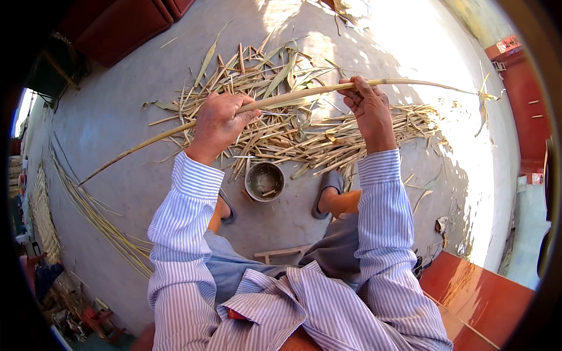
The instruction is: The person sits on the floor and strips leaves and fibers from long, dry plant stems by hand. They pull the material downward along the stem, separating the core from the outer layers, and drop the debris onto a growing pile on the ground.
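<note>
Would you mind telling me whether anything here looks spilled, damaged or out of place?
Stripped leaves and stalk scraps lie strewn across the concrete floor ahead of the feet, and some bits sit inside the small metal bowl. Nothing looks broken.

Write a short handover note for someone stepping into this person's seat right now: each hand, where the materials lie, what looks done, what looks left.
Left hand: closed around the long reed stalk, near its middle.
Right hand: gripping the same stalk further along, toward its thin tip.
The stalk is held level over a pile of stripped leaves and husks on the concrete floor.
A small metal bowl stands between the feet.
A bundle of long stalks lies on the floor to the left.
Done, apparently: much stripping, judging by the pile.
Left: probably this stalk; whether the bundle is finished cannot be told.
</note>
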A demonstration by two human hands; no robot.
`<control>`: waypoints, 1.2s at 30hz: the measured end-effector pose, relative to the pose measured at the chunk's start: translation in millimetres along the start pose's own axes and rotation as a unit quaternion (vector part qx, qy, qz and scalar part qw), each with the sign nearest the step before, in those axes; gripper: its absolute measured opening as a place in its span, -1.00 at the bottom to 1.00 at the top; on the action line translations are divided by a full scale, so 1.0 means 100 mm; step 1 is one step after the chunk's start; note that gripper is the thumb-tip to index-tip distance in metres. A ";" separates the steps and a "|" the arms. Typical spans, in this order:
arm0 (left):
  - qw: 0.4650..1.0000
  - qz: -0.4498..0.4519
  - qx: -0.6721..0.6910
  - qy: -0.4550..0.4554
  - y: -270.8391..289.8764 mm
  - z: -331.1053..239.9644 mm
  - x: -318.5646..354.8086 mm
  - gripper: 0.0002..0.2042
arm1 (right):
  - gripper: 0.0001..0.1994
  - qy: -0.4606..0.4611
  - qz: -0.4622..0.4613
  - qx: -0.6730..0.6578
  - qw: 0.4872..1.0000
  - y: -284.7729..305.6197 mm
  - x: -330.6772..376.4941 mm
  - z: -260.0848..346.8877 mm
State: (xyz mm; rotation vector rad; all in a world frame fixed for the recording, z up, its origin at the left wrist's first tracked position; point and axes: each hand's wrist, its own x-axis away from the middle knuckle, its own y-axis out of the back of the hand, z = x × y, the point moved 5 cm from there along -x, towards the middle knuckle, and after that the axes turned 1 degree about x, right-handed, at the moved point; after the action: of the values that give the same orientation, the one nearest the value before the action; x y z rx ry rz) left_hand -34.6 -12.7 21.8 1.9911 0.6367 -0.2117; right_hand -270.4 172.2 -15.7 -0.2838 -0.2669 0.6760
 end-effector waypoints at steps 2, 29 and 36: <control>0.987 0.018 0.124 0.106 -0.02 0.13 0.07 -0.76 | -0.79 -0.004 0.026 -0.008 1.000 -0.04 -0.02 -0.01; 0.998 0.033 -0.046 -0.035 -0.10 -0.17 -0.13 -0.57 | -0.72 -0.011 0.046 0.049 0.998 -0.23 0.06 -0.23; 0.968 0.147 -0.171 0.115 0.08 0.66 0.27 -0.75 | -0.79 0.021 -0.054 0.003 0.998 0.18 -0.06 0.06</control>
State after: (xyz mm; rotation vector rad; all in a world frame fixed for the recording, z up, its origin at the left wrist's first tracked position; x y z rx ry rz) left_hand 0.4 -63.5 -15.3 1.7573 0.4765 0.2954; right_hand -287.2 182.6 -17.2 -0.2768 -0.2380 0.5641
